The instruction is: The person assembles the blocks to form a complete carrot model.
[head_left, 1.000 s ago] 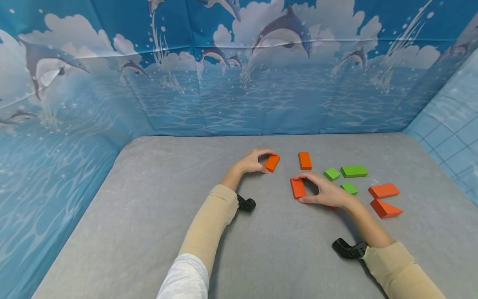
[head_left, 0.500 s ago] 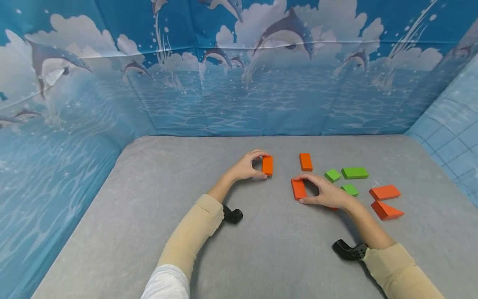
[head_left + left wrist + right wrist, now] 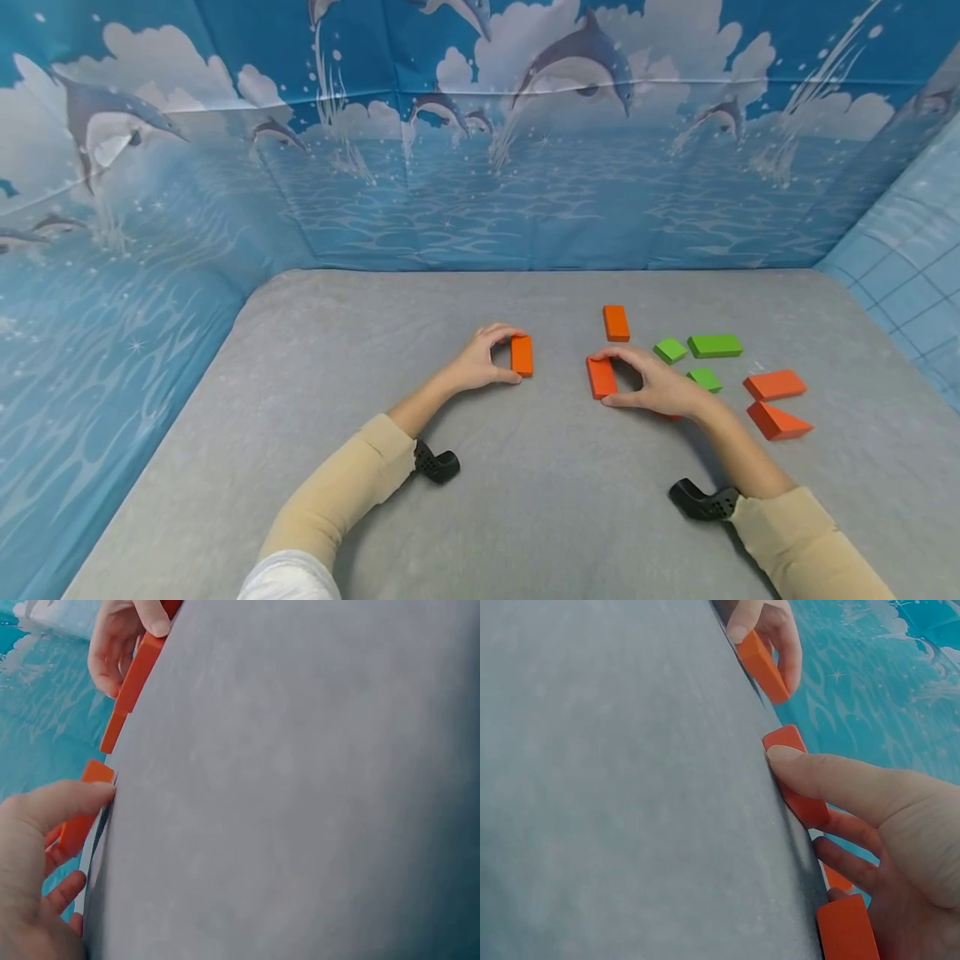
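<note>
My left hand pinches an orange rectangular block by its two ends, thumb at the near end and fingers at the far one. To its right, my right hand holds a red-orange block the same way. A gap of grey cloth lies between the two blocks. Another orange block lies beyond the right hand. Under the right palm one more red-orange block is mostly hidden in the head view; the right wrist view shows a red block below the fingers.
Right of the right hand lie two small green blocks, a longer green block, a red-orange block and a red-orange wedge. The grey surface meets a dolphin-print curtain behind.
My left hand has drawn its orange block leftward and nearer to me, turning it from slanted to nearly straight. The right hand and its block have stayed in place.
</note>
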`<act>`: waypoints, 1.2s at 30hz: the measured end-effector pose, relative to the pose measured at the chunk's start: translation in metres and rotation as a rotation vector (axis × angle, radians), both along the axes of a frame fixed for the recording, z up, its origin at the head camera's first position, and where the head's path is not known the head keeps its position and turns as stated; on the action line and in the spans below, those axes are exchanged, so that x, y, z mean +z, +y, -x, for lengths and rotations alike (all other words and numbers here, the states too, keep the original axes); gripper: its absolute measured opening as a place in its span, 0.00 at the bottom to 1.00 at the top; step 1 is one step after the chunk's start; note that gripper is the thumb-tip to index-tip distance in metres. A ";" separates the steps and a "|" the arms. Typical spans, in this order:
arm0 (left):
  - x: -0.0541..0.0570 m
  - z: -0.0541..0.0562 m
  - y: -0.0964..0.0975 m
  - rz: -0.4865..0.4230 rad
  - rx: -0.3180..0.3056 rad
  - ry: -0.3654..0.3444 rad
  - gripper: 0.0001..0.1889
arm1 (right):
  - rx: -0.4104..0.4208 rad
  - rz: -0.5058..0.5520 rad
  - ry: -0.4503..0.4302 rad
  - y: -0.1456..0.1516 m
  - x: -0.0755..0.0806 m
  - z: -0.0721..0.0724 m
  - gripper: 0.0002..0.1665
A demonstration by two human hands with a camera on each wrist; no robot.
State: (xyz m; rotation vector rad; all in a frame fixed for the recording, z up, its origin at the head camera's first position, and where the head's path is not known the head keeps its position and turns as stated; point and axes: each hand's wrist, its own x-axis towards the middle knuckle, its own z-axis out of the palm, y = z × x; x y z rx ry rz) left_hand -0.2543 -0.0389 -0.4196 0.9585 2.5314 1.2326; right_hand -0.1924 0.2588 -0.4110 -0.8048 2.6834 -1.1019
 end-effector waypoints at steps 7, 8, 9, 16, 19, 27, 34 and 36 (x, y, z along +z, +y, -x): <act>-0.005 -0.002 0.001 0.034 0.012 0.046 0.34 | -0.004 -0.013 0.005 0.000 0.001 0.000 0.35; -0.006 -0.002 0.001 0.035 0.014 0.049 0.34 | -0.006 -0.019 0.006 0.000 0.001 0.001 0.36; -0.006 -0.002 0.001 0.038 0.017 0.049 0.34 | -0.007 -0.023 0.007 -0.001 0.001 0.001 0.36; -0.006 -0.003 0.003 0.069 0.038 0.041 0.34 | -0.035 -0.049 0.023 -0.018 0.008 0.008 0.36; -0.006 -0.003 0.002 0.075 0.037 0.032 0.34 | -0.051 -0.045 0.018 -0.032 0.011 0.014 0.36; -0.007 -0.003 0.003 0.081 0.044 0.029 0.34 | -0.063 0.016 -0.005 -0.065 0.009 0.030 0.35; -0.009 -0.004 0.004 0.080 0.064 0.031 0.33 | -0.061 0.049 0.011 -0.072 0.004 0.035 0.34; -0.009 -0.004 0.004 0.083 0.069 0.030 0.33 | -0.059 0.053 0.014 -0.072 0.003 0.035 0.34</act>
